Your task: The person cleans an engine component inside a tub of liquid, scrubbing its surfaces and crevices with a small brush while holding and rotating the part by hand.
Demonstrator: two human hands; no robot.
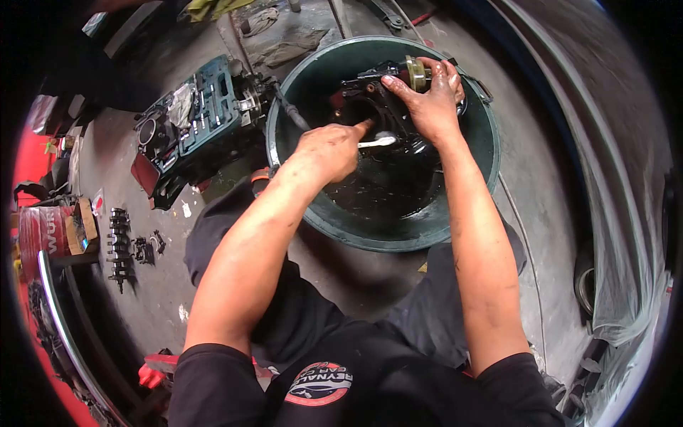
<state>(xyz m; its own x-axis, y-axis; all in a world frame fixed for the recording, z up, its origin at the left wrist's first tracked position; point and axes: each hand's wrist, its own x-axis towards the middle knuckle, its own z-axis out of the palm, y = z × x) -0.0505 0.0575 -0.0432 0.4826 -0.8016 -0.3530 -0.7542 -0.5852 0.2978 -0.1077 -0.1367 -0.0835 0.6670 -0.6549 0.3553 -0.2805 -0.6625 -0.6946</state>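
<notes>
A round dark green tub (384, 245) holds dark liquid at its bottom. Over it, my right hand (432, 99) grips a black metal engine part (377, 92) by its upper right end, near a yellowish ring (417, 74). My left hand (333, 151) is closed round a white-headed brush (383, 139), whose bristles are near the lower side of the part. Both hands have dark grime on them.
An open teal tool case (208, 114) with sockets lies left of the tub, beside metal parts. A crankshaft (119, 245) and small parts rest on the floor at left. A hose (525, 235) runs right of the tub, near plastic sheeting (626, 213).
</notes>
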